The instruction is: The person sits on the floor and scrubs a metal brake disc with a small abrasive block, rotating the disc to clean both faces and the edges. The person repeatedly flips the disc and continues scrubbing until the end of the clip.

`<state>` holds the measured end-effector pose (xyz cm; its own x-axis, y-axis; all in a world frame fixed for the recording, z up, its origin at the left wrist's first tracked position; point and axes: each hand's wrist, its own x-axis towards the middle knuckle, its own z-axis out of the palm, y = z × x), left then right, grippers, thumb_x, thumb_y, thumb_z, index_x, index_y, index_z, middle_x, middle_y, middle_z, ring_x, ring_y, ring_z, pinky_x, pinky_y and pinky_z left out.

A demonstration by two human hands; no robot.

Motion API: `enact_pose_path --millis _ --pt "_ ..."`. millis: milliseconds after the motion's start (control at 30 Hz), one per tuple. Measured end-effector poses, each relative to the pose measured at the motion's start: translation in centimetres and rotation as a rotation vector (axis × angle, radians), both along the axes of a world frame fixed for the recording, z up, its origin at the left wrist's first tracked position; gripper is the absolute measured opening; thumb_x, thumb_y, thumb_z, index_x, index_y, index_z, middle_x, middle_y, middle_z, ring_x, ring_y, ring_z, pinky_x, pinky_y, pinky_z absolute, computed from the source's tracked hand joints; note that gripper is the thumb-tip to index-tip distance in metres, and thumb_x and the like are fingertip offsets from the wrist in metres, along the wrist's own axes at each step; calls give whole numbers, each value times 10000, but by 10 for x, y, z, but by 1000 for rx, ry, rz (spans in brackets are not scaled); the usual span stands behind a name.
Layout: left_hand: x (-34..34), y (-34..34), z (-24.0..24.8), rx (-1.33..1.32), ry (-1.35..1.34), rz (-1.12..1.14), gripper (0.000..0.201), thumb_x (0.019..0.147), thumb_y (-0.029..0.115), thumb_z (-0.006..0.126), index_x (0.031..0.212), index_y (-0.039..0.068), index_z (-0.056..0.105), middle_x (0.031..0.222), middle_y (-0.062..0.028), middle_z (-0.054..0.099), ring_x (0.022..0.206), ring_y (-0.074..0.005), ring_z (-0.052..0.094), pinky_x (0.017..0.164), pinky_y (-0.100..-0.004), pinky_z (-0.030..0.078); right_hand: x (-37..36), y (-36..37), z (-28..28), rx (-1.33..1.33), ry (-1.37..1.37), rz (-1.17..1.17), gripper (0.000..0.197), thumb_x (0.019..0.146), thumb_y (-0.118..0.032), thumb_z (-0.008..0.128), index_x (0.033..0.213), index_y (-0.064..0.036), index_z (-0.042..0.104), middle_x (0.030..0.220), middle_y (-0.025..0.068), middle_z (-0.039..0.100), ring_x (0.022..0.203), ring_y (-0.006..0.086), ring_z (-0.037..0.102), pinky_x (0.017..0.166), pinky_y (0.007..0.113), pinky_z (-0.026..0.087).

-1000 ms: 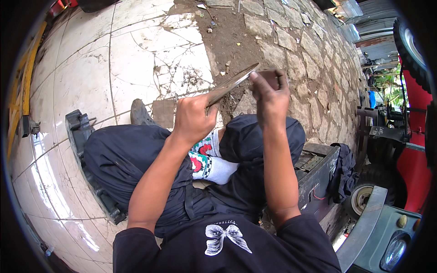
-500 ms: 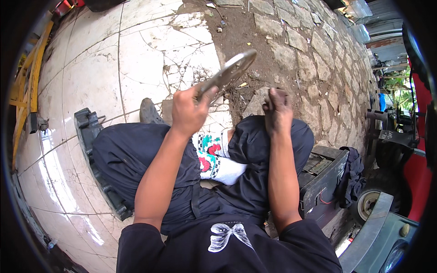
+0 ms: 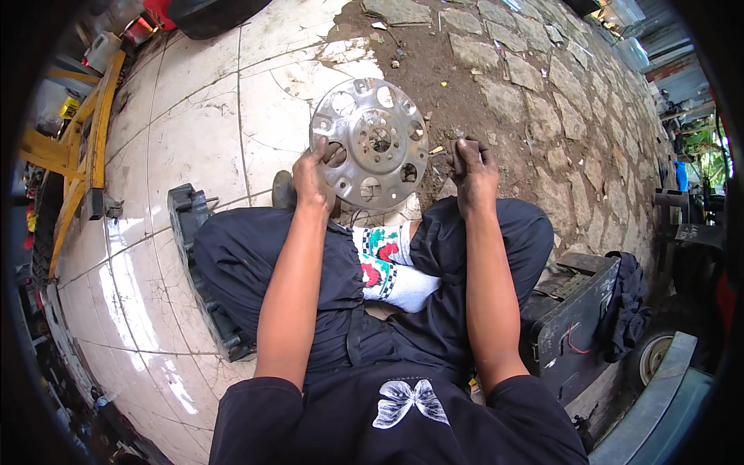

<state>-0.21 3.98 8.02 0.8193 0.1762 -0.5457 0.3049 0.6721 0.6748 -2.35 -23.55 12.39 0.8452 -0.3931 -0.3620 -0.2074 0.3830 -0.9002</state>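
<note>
My left hand (image 3: 311, 180) grips the left edge of a round metal plate (image 3: 353, 165), thumb on its face. The plate looks like a flexplate, with large holes around it and a ring of small bolt holes at the centre. It is held up over my crossed shins, its flat face turned toward me. My right hand (image 3: 476, 182) is closed, apart from the plate on its right. Between its thumb and fingers sits a small dark brown piece (image 3: 470, 153), perhaps folded sandpaper; the fingers hide part of it. The right fingers look blackened.
A dark ribbed casting (image 3: 200, 263) lies on the tiles beside my left knee. By my right leg stands a black metal box (image 3: 570, 310) with a dark cloth (image 3: 626, 306) on it. A yellow frame (image 3: 101, 128) is at far left. Stone paving (image 3: 535, 101) and dirt lie ahead.
The plate has turned from nearly edge-on to face me, and my left hand now holds it at its left edge. The right hand stays closed at nearly the same place. The view has shifted slightly.
</note>
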Motion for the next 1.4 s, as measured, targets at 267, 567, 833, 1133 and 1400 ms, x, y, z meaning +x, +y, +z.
enact_pose_path --millis 267,567,833,1133,1400 --pt "6 -5 -37 -134 107 130 320 1035 152 629 1282 -40 561 902 -130 661 775 -224 642 730 -317 524 0 -3 -8 -52 -20 7 423 962 -183 788 1299 -18 593 1024 99 726 729 157 707 558 270 502" --pt "11 12 -85 337 356 123 370 882 335 777 1018 -7 741 917 -105 724 811 -228 688 825 -383 546 -1 -4 -26 -117 -24 87 403 955 -235 795 1277 -70 616 1024 41 748 807 133 712 629 266 503" --pt "-29 -31 -39 1597 179 -641 860 940 433 672 1623 15 359 1708 -264 258 1594 -423 230 1285 -537 253 -1 -11 -34 -177 31 127 499 943 -267 811 1335 -40 601 1045 49 744 820 158 730 640 277 523" --pt "-1 -20 -35 2681 -464 -1250 622 1051 307 448 1640 116 392 1709 -156 330 1588 -407 272 1210 -805 124 -7 -10 -34 -232 6 191 446 967 -224 787 1330 -22 624 1127 94 735 877 176 739 679 264 566" --pt "35 -9 -39 2725 -706 -1220 624 1071 394 441 1630 120 412 1701 -164 342 1577 -419 285 1230 -771 129 -7 -3 -22 -357 37 251 424 968 -222 790 1326 -46 647 1106 95 725 831 160 706 645 256 525"
